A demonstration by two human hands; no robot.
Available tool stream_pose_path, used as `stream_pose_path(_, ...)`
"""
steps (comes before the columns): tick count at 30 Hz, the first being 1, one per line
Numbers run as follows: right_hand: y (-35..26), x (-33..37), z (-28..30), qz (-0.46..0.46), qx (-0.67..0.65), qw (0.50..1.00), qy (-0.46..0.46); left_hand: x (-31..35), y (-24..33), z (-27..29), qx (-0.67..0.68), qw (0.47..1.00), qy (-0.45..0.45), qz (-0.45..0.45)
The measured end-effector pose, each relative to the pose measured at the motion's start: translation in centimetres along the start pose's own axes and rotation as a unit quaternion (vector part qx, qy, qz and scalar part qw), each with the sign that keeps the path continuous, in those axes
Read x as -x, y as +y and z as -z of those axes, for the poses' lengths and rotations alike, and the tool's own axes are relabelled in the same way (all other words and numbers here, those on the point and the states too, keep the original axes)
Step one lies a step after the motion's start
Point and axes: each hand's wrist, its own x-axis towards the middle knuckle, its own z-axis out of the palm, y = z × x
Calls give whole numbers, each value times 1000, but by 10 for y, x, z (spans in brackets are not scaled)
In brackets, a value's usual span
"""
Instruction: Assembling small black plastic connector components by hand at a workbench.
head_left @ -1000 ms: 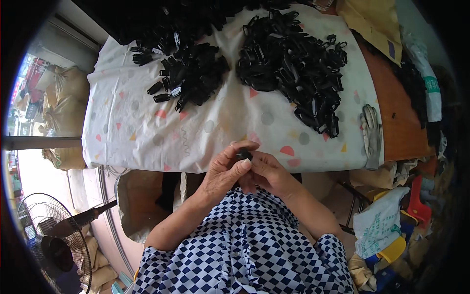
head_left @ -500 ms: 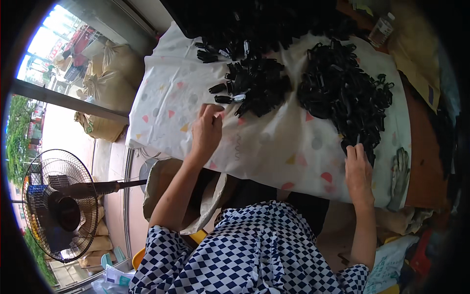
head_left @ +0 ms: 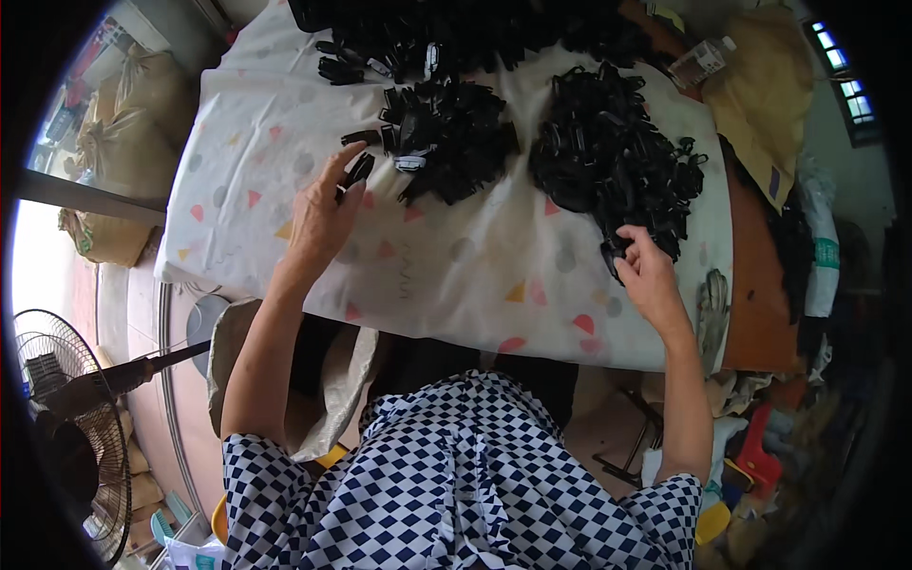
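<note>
My left hand (head_left: 321,217) is over the left part of the cloth, with thumb and fingers closed round a small black plastic buckle piece (head_left: 358,171). Just beyond its fingertips lies another black piece (head_left: 362,138), beside a middle pile of black buckle pieces (head_left: 456,142). At the near tip of the right-hand pile (head_left: 608,142), my right hand (head_left: 652,285) pinches a black buckle piece (head_left: 614,255). That piece touches or nearly touches the pile. A pale label or shiny patch (head_left: 410,163) shows on one piece in the middle pile.
A patterned white cloth (head_left: 456,294) covers the table. More black pieces (head_left: 475,33) are heaped at the far edge. Grey gloves (head_left: 712,309) lie at the right edge, a clear bottle (head_left: 701,63) at the far right. A fan (head_left: 71,427) stands left, near full sacks (head_left: 123,157).
The view has swung right. My left hand, earlier without a visible piece, now has a black one between its fingers. My right hand has turned, its pinched piece now showing at the pile's tip.
</note>
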Motion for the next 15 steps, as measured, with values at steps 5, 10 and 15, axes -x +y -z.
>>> stream_pose_path(5, -29, -19, -9, -90, -432, 896, -41, 31, 15, -8, 436, 879, -118, 149)
stream_pose_path(10, -51, -28, -40, -88, -609, 783, -92, 58, 42, -21, 479, 859, -152, 99)
stream_pose_path(15, -81, -16, -63, -67, -692, 703, -153, 81, 57, -37, 414, 895, -156, 59)
